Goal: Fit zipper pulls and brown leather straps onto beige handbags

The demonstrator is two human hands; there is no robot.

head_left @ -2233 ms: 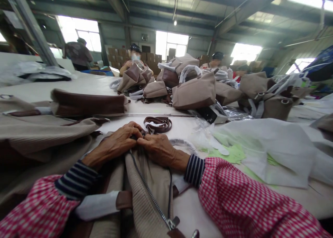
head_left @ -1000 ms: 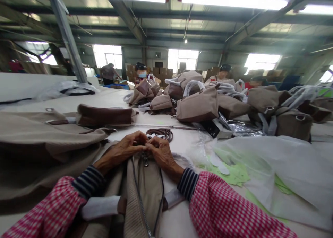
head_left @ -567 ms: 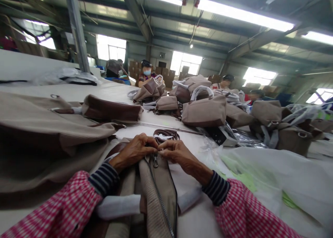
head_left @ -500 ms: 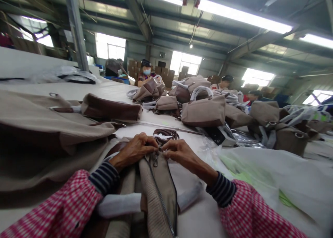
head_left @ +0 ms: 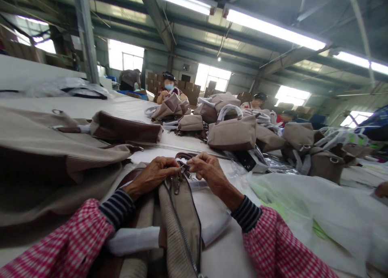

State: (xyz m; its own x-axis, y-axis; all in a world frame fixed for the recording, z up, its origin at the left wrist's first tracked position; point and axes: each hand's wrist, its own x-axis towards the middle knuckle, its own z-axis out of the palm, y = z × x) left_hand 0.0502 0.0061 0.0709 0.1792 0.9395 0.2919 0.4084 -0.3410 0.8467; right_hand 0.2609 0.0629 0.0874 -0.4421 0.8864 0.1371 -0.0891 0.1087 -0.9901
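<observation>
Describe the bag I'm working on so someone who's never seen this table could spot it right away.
On the long white table, skip the pile of standing bags in the middle and look at the near edge. The beige bag lies flat there, zipper running toward the camera. Unlike its neighbours, both the left hand and right hand pinch its far end.

Tan bags, brown trim, red checked sleeves

The sleeves [head_left: 273, 245] behind the hands are red and white checks, with dark blue and white striped cuffs [head_left: 247, 213] at the wrists. The bag [head_left: 178, 213] under the hands is tan with a dark zip line and brown trim, and a white wrap [head_left: 130, 239] lies across it. The strap [head_left: 184, 155] just past the hands is dark brown. To the left lies a big tan bag [head_left: 45, 148] with a brown flap [head_left: 124, 128]. Far beyond the hands sit more tan bags [head_left: 232, 132] with white handles. The worktop [head_left: 121, 104] is white. Right of the hands are white sheets [head_left: 303, 205] over light green paper [head_left: 318, 229].
</observation>
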